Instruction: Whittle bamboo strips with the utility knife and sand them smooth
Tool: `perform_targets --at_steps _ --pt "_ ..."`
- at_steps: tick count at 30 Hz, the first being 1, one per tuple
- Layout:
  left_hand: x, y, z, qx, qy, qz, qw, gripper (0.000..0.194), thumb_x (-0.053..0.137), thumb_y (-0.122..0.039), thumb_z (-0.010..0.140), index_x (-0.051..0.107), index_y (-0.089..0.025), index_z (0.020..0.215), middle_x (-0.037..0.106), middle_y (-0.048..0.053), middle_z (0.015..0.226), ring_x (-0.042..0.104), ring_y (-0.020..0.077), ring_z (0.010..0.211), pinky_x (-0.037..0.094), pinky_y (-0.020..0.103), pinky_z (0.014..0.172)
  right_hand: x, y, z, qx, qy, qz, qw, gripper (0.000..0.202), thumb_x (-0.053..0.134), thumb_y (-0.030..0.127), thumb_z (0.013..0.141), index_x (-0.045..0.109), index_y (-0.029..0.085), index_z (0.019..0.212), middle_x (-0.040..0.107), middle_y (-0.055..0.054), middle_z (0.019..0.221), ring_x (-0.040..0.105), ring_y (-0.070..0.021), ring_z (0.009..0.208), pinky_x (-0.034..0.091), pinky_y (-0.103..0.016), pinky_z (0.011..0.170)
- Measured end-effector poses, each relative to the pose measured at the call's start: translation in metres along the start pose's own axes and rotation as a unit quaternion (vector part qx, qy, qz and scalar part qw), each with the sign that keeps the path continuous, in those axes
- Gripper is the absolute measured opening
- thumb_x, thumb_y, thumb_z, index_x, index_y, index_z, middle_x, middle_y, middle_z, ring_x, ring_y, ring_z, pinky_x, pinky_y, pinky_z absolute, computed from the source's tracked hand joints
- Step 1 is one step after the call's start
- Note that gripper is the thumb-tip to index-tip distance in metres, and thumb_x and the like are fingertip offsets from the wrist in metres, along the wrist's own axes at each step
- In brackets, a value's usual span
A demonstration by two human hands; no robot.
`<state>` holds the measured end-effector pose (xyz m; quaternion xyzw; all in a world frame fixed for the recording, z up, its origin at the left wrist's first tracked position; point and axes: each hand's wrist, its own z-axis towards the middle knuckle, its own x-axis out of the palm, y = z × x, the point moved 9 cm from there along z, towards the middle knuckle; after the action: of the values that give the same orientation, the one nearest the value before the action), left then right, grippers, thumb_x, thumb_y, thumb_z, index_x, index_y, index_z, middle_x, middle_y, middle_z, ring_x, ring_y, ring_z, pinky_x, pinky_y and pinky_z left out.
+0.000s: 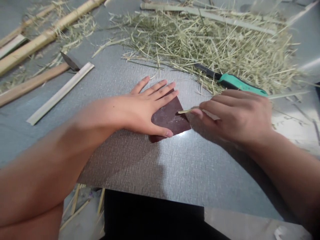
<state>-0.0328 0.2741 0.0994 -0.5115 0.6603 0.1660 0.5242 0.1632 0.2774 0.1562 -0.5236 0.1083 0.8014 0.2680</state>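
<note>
My left hand [147,103] lies flat with its fingers spread, pressing a dark reddish-brown sheet of sandpaper [170,116] onto the table. In a pinch between thumb and fingers, my right hand [237,113] holds a thin, pale bamboo strip [184,111]. The strip's free tip is over the right part of the sandpaper; whether it touches cannot be made out. Most of the strip is hidden inside my right hand. Just beyond that hand lies a knife with a green and black handle [242,85], its dark blade pointing left into the shavings.
A big heap of bamboo shavings [212,46] covers the back right, with a long split strip [225,23] across it. At left lie a bamboo pole [42,43], a wooden-handled blade [32,80] and a flat bamboo slat [61,93]. The table's front edge [150,196] is near me.
</note>
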Motion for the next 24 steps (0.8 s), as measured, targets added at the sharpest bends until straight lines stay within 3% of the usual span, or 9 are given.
perform_targets --at_steps 5,8,10,13,16,21,24 --pt "0.001 0.000 0.002 -0.004 0.001 -0.001 1.000 0.136 0.063 -0.098 0.099 -0.004 -0.037 0.201 -0.013 -0.005 0.208 -0.017 0.0487 0.191 -0.021 0.063 0.152 -0.002 0.005 0.003 -0.022 0.003 -0.001 1.000 0.042 0.068 0.050 0.120 0.072 0.025 0.087 0.071 -0.001 0.078 0.057 -0.0210 0.079 0.037 -0.043 0.086" --pt "0.001 0.000 0.002 -0.011 0.005 0.001 1.000 0.137 0.064 -0.097 0.098 -0.003 -0.036 0.201 -0.012 -0.005 0.208 -0.016 0.0482 0.191 -0.021 0.061 0.152 0.003 -0.004 0.004 0.033 0.030 -0.048 0.998 0.045 0.057 0.047 0.125 0.071 0.023 0.089 0.072 -0.005 0.085 0.060 -0.0245 0.090 0.040 -0.048 0.096" --pt "0.001 0.000 0.002 -0.012 0.008 0.000 1.000 0.137 0.064 -0.097 0.098 -0.003 -0.037 0.201 -0.012 -0.005 0.208 -0.017 0.0487 0.191 -0.019 0.062 0.152 0.009 -0.009 0.003 0.066 0.056 -0.050 0.995 0.045 0.054 0.047 0.126 0.073 0.022 0.093 0.073 -0.008 0.091 0.062 -0.0273 0.100 0.040 -0.047 0.095" --pt "0.001 -0.001 0.002 -0.010 0.005 -0.001 1.000 0.136 0.063 -0.097 0.098 -0.004 -0.038 0.201 -0.012 -0.006 0.208 -0.017 0.0502 0.191 -0.019 0.064 0.152 0.014 -0.006 0.003 0.057 0.059 -0.013 0.997 0.043 0.056 0.050 0.126 0.078 0.024 0.100 0.073 -0.008 0.093 0.063 -0.0281 0.105 0.043 -0.047 0.097" --pt "0.001 0.000 0.002 -0.011 0.003 0.002 1.000 0.137 0.063 -0.098 0.098 -0.005 -0.039 0.201 -0.014 -0.007 0.208 -0.017 0.0486 0.191 -0.019 0.064 0.152 0.011 -0.006 0.003 0.050 0.030 0.003 0.998 0.045 0.055 0.051 0.125 0.079 0.024 0.098 0.072 -0.007 0.091 0.062 -0.0283 0.102 0.045 -0.047 0.095" --pt "0.002 0.000 0.003 -0.008 0.001 0.004 1.000 0.136 0.063 -0.100 0.098 -0.003 -0.040 0.201 -0.012 -0.007 0.208 -0.014 0.0470 0.192 -0.019 0.065 0.153 0.016 -0.009 0.002 0.062 0.073 0.009 0.995 0.044 0.057 0.050 0.126 0.079 0.024 0.097 0.074 -0.007 0.092 0.063 -0.0271 0.103 0.046 -0.049 0.100" --pt "0.002 0.001 0.004 -0.012 -0.002 0.004 1.000 0.139 0.065 -0.100 0.096 -0.003 -0.039 0.201 -0.011 -0.007 0.208 -0.015 0.0479 0.192 -0.021 0.064 0.152 0.014 -0.009 0.002 0.051 0.034 0.010 0.998 0.046 0.056 0.052 0.126 0.081 0.024 0.100 0.072 -0.006 0.089 0.059 -0.0252 0.096 0.044 -0.047 0.096"
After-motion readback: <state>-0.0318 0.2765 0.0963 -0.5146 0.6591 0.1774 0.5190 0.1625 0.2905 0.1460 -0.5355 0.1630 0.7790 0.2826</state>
